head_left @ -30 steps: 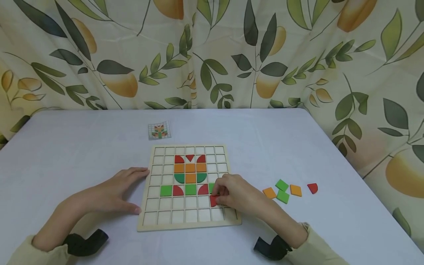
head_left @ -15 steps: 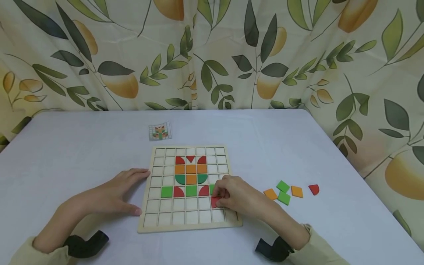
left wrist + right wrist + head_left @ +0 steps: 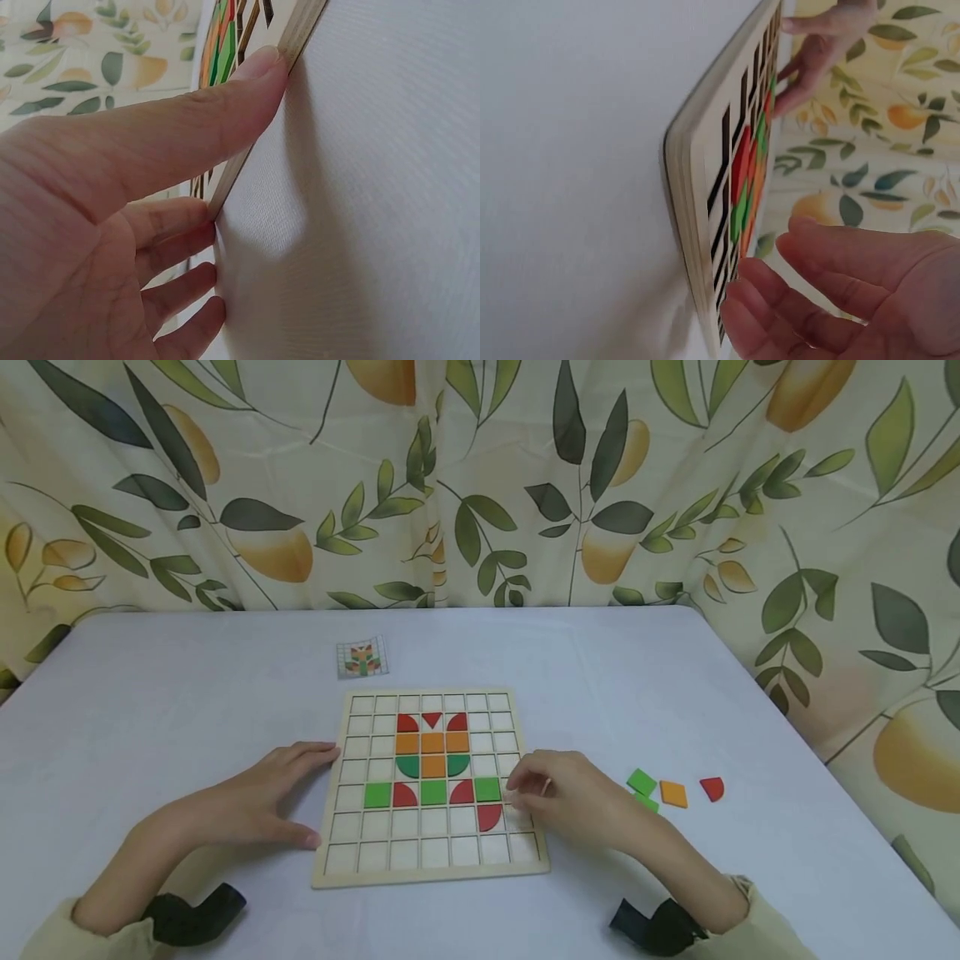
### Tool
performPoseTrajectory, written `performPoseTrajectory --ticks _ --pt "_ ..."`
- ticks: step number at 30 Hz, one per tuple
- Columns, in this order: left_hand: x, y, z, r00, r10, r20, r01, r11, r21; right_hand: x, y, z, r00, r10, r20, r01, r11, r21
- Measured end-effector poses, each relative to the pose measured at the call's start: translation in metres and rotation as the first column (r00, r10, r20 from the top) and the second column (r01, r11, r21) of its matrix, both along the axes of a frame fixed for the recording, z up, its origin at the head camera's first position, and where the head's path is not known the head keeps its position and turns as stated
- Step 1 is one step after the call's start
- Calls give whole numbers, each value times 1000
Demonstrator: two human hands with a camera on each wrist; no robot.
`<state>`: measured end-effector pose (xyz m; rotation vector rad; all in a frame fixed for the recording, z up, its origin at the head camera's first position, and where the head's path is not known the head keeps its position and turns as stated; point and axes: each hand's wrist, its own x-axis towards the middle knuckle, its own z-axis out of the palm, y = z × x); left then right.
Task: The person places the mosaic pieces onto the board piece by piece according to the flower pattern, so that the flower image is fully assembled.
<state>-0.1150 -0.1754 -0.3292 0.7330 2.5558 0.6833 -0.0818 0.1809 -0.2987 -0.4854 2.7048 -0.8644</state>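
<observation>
A wooden grid board (image 3: 431, 878) lies on the table with red, orange and green tiles in its cells. Against its left edge rest the thumb and fingertips of my left hand (image 3: 247, 797), fingers extended; the left wrist view shows the thumb (image 3: 187, 127) touching the board's edge. My right hand (image 3: 573, 797) hovers over the board's right edge, fingers loosely bent and holding nothing. Just left of it, a red rounded tile (image 3: 489, 817) sits in a cell below a green square tile (image 3: 487, 789). The right wrist view shows the fingers (image 3: 840, 255) apart from the tiles.
Right of the right hand lie loose tiles: green squares (image 3: 641, 780), an orange square (image 3: 673, 794) and a red rounded one (image 3: 712, 789). A small pattern card (image 3: 362, 657) lies behind the board. A leaf-printed curtain (image 3: 480, 485) hangs behind the table.
My right hand has let go of the red rounded tile and moved right, uncovering it and the green square; it now hides the nearest loose orange tile. The left hand stays put.
</observation>
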Motion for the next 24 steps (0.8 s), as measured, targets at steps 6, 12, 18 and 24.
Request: performPoseTrajectory --ticks 6,12,18,24 --pt "0 0 -1 1000 -4 -8 4 1000 -2 1 30 10 994 -52 -99 56 998 42" --pt "0 0 -1 1000 7 -3 -7 1000 -7 5 65 13 977 -114 -178 126 990 56" --pt "1 0 0 1000 -2 -4 2 1000 -1 13 104 11 960 -175 -219 200 975 98" --pt "1 1 -1 1000 0 -3 0 1000 -8 18 136 4 942 -255 -218 291 944 153"
